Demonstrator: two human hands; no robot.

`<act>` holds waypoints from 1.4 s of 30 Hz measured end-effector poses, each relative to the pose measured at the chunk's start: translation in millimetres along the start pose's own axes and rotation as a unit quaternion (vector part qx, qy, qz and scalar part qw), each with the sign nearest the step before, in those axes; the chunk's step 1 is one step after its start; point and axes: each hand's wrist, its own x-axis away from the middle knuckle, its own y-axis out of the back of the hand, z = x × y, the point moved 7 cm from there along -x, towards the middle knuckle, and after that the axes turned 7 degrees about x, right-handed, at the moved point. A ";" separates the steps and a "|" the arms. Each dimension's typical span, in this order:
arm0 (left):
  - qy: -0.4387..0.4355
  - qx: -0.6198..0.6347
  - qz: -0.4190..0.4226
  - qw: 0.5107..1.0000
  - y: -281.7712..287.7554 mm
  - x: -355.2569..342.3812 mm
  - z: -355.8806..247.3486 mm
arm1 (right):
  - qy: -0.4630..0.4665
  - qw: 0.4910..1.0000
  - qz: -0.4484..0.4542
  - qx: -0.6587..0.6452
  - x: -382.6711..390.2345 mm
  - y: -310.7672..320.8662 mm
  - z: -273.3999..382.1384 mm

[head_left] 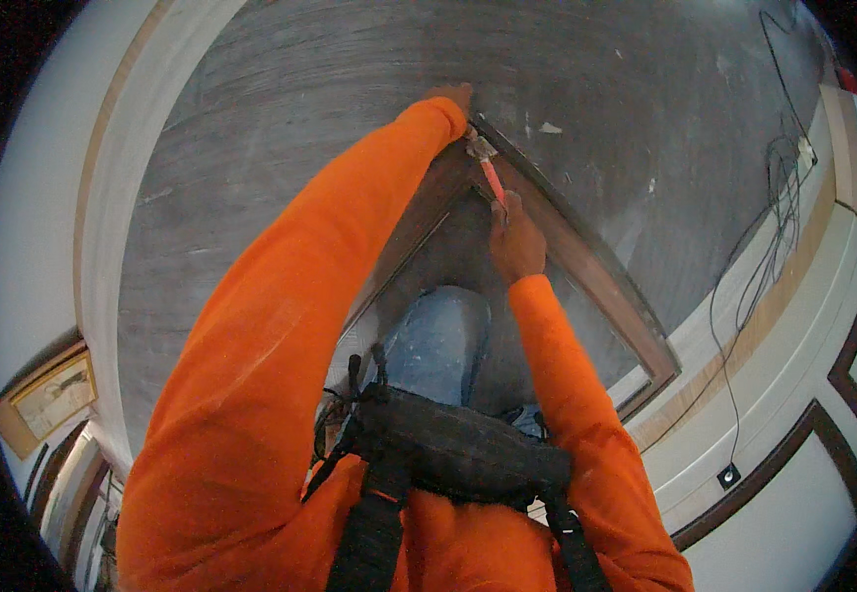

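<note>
A brown wooden frame (586,252) lies on the grey floor, its far corner pointing away from me. My right hand (518,242) is closed around the handle of a red-handled tool (493,180). The tool's pale head rests at or just over that corner; whether it is a hammer or a scraper I cannot tell. Beyond the same corner is my left hand (455,96), bent at the wrist and partly hidden by its orange sleeve. Its fingers do not show clearly. One of my legs in blue jeans (438,340) is inside the frame's outline.
Dark cables (782,187) trail along the right wall to a black socket (729,477). Small pale scraps (550,128) are scattered over the dusty floor (281,109). A gold-framed picture (54,397) is at the left. A black pouch (463,444) hangs at my front.
</note>
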 end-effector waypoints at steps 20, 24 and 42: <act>-0.059 0.158 -0.075 0.983 -0.8 39.4 55.0 | -0.104 0.994 0.003 -0.024 -3.0 11.2 -17.9; -0.047 0.153 -0.111 0.981 -39.2 142.3 110.4 | -0.022 0.997 0.002 -0.076 7.7 5.0 1.7; 0.157 0.213 -0.167 0.950 -102.7 272.8 158.1 | 0.191 0.974 0.098 0.068 30.9 -58.5 48.3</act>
